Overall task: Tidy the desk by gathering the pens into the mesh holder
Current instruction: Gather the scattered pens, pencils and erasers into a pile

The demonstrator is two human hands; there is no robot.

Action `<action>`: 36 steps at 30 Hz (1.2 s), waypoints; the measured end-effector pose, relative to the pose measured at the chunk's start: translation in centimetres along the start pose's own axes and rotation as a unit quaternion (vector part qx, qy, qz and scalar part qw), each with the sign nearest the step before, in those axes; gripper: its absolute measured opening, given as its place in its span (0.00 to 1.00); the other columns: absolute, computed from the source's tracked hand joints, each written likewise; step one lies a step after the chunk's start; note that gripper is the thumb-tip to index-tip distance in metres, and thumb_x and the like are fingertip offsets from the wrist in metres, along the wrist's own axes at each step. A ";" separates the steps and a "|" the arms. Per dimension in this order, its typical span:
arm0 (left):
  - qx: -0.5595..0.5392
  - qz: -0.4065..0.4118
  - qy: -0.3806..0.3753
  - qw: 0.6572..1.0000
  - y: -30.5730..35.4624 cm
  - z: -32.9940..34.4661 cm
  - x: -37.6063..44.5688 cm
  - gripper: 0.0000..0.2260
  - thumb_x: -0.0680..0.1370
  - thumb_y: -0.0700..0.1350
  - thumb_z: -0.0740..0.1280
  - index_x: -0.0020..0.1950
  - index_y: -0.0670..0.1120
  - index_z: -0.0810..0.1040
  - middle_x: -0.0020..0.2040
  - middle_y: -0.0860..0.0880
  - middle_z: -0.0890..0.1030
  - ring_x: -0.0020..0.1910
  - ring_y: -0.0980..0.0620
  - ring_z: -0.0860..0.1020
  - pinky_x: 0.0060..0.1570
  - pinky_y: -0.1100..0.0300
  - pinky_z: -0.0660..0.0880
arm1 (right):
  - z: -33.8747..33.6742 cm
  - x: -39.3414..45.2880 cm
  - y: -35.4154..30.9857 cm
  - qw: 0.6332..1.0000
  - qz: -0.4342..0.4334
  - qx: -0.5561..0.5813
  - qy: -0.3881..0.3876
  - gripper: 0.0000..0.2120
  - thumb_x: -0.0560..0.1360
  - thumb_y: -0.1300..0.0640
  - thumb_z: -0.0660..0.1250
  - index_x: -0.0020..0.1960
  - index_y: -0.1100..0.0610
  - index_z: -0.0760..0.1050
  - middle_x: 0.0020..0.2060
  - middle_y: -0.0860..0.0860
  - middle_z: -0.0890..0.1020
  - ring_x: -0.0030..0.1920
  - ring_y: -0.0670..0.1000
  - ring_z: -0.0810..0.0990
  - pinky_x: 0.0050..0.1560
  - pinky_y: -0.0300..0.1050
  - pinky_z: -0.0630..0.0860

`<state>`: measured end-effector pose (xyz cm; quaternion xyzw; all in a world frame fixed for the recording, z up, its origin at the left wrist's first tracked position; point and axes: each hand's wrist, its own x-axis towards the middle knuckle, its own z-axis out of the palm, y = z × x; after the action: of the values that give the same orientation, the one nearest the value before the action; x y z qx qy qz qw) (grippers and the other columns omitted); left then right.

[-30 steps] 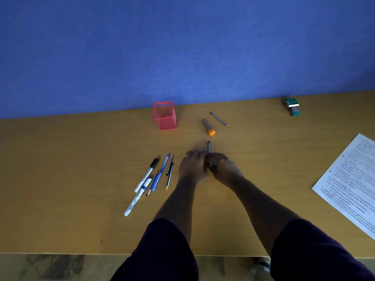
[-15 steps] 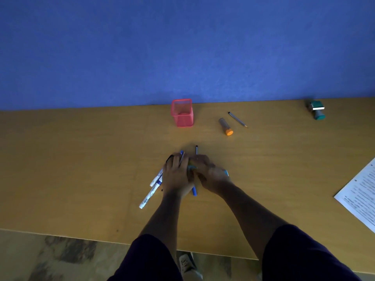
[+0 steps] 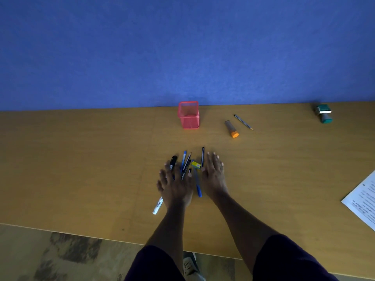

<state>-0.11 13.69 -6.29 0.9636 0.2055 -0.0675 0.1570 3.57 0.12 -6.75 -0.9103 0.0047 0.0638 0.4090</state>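
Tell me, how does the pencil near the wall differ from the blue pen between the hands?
The pencil is grey and thin, lying slanted by itself beyond the hands, right of the red mesh holder. The blue pen is thicker, points almost straight toward the person, and lies in the bunch between the left hand and right hand. Both lie flat on the desk, outside the holder.

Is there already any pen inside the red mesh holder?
No, the red mesh holder looks empty, and the pens lie on the desk between both hands.
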 end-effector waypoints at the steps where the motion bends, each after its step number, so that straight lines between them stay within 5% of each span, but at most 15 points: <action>1: -0.008 -0.004 0.002 1.000 0.4 0.0 -0.2 0.29 0.81 0.65 0.51 0.81 0.56 0.56 0.83 0.50 0.48 0.81 0.43 0.50 0.77 0.41 0.52 | 0.4 0.2 -0.4 1.000 -0.005 0.010 -0.016 0.28 0.84 0.55 0.52 0.80 0.56 0.46 0.80 0.56 0.50 0.80 0.53 0.44 0.78 0.49 0.40; 9: -0.089 0.037 0.082 0.992 1.5 0.0 -1.3 0.28 0.84 0.58 0.44 0.79 0.46 0.63 0.80 0.44 0.61 0.81 0.45 0.56 0.79 0.51 0.52 | 1.6 -0.3 -2.2 0.991 -0.058 0.056 -0.106 0.29 0.84 0.53 0.54 0.80 0.60 0.47 0.80 0.55 0.53 0.80 0.52 0.48 0.78 0.47 0.44; 11: -0.109 0.042 0.125 0.985 2.8 -0.6 -1.1 0.31 0.81 0.58 0.44 0.77 0.43 0.66 0.79 0.43 0.65 0.79 0.43 0.60 0.78 0.48 0.56 | 0.3 0.1 -1.6 0.992 -0.077 0.040 -0.094 0.27 0.84 0.52 0.54 0.79 0.58 0.53 0.78 0.54 0.60 0.78 0.52 0.56 0.78 0.47 0.55; 13: -0.111 0.110 0.153 0.976 4.8 -0.8 0.0 0.27 0.81 0.53 0.51 0.73 0.40 0.71 0.76 0.42 0.69 0.76 0.40 0.65 0.74 0.44 0.63 | -1.6 0.9 -0.6 0.998 -0.056 -0.011 -0.001 0.24 0.82 0.53 0.56 0.77 0.55 0.61 0.74 0.53 0.69 0.73 0.53 0.68 0.70 0.50 0.68; 15: -0.100 0.188 0.118 0.970 7.2 -0.6 1.6 0.21 0.80 0.47 0.59 0.71 0.39 0.73 0.76 0.41 0.69 0.76 0.39 0.66 0.72 0.43 0.66 | -4.0 2.3 0.5 0.992 -0.022 -0.056 0.111 0.22 0.78 0.58 0.60 0.72 0.56 0.68 0.67 0.53 0.75 0.65 0.55 0.74 0.62 0.52 0.75; 18: -0.065 0.244 0.023 0.967 11.7 -0.3 3.7 0.25 0.81 0.47 0.61 0.78 0.46 0.64 0.81 0.45 0.60 0.79 0.41 0.58 0.73 0.44 0.64 | -8.0 5.5 2.1 0.982 -0.002 -0.097 0.164 0.25 0.73 0.63 0.63 0.71 0.57 0.68 0.66 0.56 0.75 0.63 0.59 0.74 0.61 0.55 0.75; 21: -0.016 0.272 -0.052 0.961 16.0 0.3 5.3 0.29 0.82 0.48 0.60 0.81 0.55 0.52 0.83 0.48 0.48 0.81 0.40 0.51 0.72 0.42 0.65 | -11.3 8.6 3.8 0.982 0.041 -0.134 0.125 0.31 0.75 0.60 0.64 0.76 0.53 0.61 0.74 0.55 0.66 0.71 0.60 0.68 0.66 0.56 0.71; 26: 0.030 0.291 -0.135 0.947 18.9 1.5 6.6 0.28 0.81 0.48 0.62 0.80 0.57 0.55 0.83 0.52 0.43 0.80 0.39 0.52 0.71 0.40 0.66 | -13.1 11.6 6.0 0.988 0.075 -0.131 -0.014 0.29 0.79 0.56 0.61 0.77 0.47 0.56 0.79 0.51 0.55 0.75 0.59 0.60 0.68 0.58 0.69; 29: 0.025 0.304 -0.139 0.942 18.4 1.8 7.0 0.28 0.79 0.45 0.65 0.78 0.53 0.63 0.83 0.53 0.47 0.79 0.43 0.57 0.69 0.42 0.68 | -12.5 11.5 6.3 0.989 0.057 -0.132 -0.047 0.26 0.78 0.59 0.62 0.75 0.51 0.64 0.75 0.51 0.65 0.73 0.57 0.63 0.68 0.56 0.70; 32: 0.017 0.306 -0.103 0.946 17.5 1.8 7.2 0.26 0.77 0.44 0.68 0.74 0.50 0.67 0.82 0.52 0.53 0.76 0.45 0.64 0.65 0.46 0.72 | -11.7 11.0 5.7 0.983 0.034 -0.180 0.034 0.19 0.76 0.60 0.63 0.67 0.59 0.74 0.67 0.54 0.73 0.67 0.59 0.69 0.63 0.55 0.73; 36: -0.018 0.306 -0.062 0.950 17.0 1.1 7.5 0.31 0.75 0.44 0.69 0.76 0.52 0.61 0.79 0.52 0.56 0.67 0.42 0.71 0.55 0.47 0.76 | -12.9 12.2 5.3 0.978 0.039 -0.176 0.106 0.24 0.74 0.61 0.66 0.70 0.57 0.71 0.71 0.56 0.68 0.70 0.61 0.66 0.66 0.57 0.70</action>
<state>13.69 1.38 -4.15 0.9712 -0.1082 -0.0717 0.2000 16.84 -12.47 -3.73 -0.9688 0.0723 -0.0177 0.2363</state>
